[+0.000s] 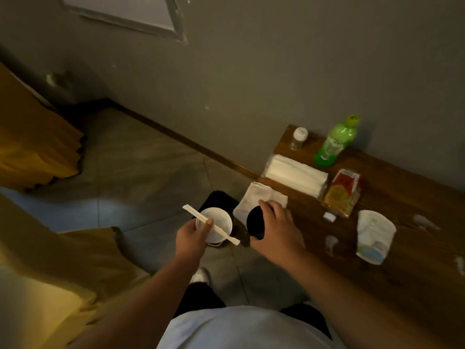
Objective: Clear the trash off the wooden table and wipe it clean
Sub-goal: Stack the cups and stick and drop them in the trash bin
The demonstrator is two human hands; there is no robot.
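Grey wall and tiled floor frame a narrow dark wooden tabletop (407, 248) running along the right side of my view. My left hand (191, 238) is off the table's near end, over the floor, its fingers (205, 229) closed around a white round paper cup (214, 222) with a paper-wrapped pair of chopsticks (210, 224) pinned across the rim, long axis running from upper left to lower right. Below that cup sits a dark bin (219, 200), only partly visible. My right hand (274, 227) hovers at the table's corner, fingers wrapped over a black rounded object (255, 226) I cannot identify, just beside a folded white cloth (261, 197) that overhangs the edge.

Trash left on the wood, as I judge it: a crumpled white paper cup (375, 236) lying on its side, a clear plastic snack wrapper with red and yellow print (342, 192), a small white cap (329, 217) and pale scraps or smears (331, 241). A green plastic bottle (337, 142), a small white-lidded jar (299, 138) and a white stack of napkins (295, 173) stand farther back.

The crumpled cup lies to the right of my right hand, well apart from the left, so the right is the nearer hand once both loads are dropped in the bin.
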